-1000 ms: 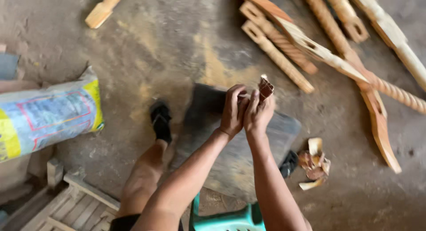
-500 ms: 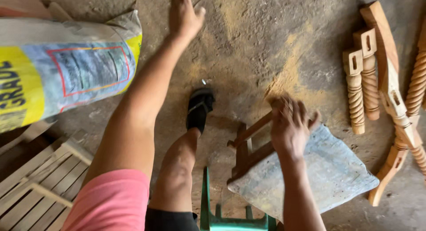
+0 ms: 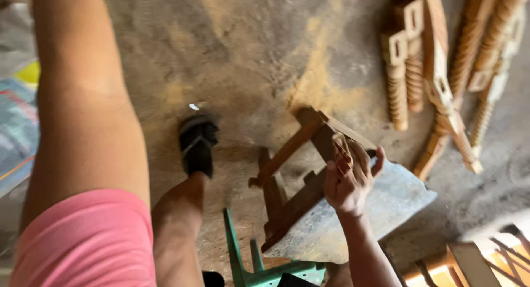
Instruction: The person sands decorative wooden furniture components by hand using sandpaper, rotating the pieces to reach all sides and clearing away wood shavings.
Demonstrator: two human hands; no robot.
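My right hand (image 3: 349,176) is closed around the top bar of a dark brown wooden frame (image 3: 287,160). The frame leans tilted against a grey slab (image 3: 395,201) that lies on the floor. My left arm (image 3: 83,105) stretches up along the left side and leaves the picture at the top edge, so my left hand is hidden. A pink sleeve (image 3: 88,237) covers the shoulder. My foot in a black sandal (image 3: 197,143) rests on the floor just left of the frame.
Several turned, carved wooden legs (image 3: 436,72) lie on the dusty concrete floor at the upper right. A green plastic stool (image 3: 259,270) sits under me at the bottom. A printed sack (image 3: 16,127) shows at the left edge, and wooden slats (image 3: 475,262) at the bottom right.
A second ago both hands were together on a small wooden piece. The left arm then reached up and away out of view, while the right hand took and keeps hold of the brown frame.
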